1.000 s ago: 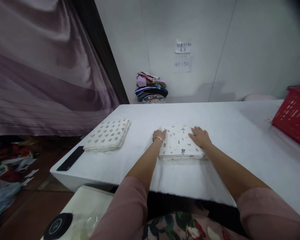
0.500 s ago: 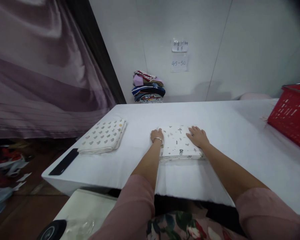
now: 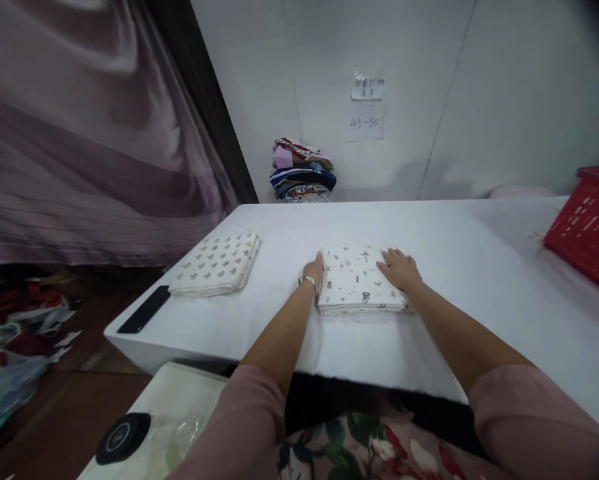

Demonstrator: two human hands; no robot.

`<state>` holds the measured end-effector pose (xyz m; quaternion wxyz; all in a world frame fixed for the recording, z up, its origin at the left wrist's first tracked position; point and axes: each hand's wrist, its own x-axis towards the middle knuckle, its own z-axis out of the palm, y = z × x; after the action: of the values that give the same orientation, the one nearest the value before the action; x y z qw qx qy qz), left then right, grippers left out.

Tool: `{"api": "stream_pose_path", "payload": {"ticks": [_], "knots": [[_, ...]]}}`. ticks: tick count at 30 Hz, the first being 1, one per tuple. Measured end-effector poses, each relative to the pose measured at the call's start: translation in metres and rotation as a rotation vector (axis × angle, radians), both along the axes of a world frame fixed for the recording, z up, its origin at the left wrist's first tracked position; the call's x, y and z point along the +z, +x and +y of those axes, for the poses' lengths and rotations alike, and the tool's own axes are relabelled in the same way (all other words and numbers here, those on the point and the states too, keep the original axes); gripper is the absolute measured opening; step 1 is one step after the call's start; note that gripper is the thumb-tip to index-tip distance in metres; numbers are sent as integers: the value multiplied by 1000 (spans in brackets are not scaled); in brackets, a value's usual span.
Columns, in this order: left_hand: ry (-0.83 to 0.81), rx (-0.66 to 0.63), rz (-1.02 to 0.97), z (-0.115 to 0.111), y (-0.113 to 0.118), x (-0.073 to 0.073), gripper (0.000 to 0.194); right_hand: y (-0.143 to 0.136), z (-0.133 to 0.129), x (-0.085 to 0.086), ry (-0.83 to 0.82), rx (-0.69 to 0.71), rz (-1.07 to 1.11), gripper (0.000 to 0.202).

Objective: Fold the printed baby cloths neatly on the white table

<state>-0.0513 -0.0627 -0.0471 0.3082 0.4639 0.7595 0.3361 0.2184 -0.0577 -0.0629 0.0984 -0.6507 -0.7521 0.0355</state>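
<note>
A folded white cloth [image 3: 352,280] with small grey and brown printed motifs lies on the white-covered table in front of me. At its left edge is my left hand [image 3: 314,269], turned on its side, with a bracelet at the wrist. Its fingers point away from me along the fold and are partly hidden. My right hand [image 3: 400,268] rests flat on the cloth's far right part, fingers spread. Further left lies a second folded white cloth [image 3: 216,265] with rows of grey-green motifs, touched by neither hand.
A black flat device [image 3: 144,309] lies at the table's left edge. A red plastic basket [image 3: 589,230] stands at the right. Several folded fabrics [image 3: 303,170] are stacked by the wall behind the table [image 3: 459,247]. A pale box-like surface [image 3: 179,393] is below left.
My left hand has turned more onto its side along the cloth's left edge. My right hand stays flat on the cloth. The whole view has shifted slightly.
</note>
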Motion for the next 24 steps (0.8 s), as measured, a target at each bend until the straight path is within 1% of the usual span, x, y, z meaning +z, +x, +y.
{"api": "stream_pose_path", "payload": {"ticks": [4, 7, 9, 10, 13, 16, 20, 24], "knots": [[25, -59, -19, -24, 5, -3, 55, 0, -1, 1, 19, 5, -6, 54], [106, -94, 0, -39, 9, -8, 44, 0, -1, 0, 23, 4, -17, 54], [149, -92, 22, -46, 11, -13, 36, 1, 0, 0, 19, 3, -21, 54], [164, -81, 32, -48, 12, -16, 35, 1, 0, 0, 16, 1, -20, 54], [220, -24, 31, -54, 14, -21, 40, 1, 0, -1, 10, -5, -15, 55], [279, 15, -1, -59, 16, -22, 41, 2, 0, -1, 19, 3, -15, 54], [313, -4, 35, -62, 19, -18, 33, 2, 0, -1, 32, 2, -31, 53], [288, -6, 102, -63, 20, -18, 28, 3, 0, -1, 21, -2, -37, 55]]}}
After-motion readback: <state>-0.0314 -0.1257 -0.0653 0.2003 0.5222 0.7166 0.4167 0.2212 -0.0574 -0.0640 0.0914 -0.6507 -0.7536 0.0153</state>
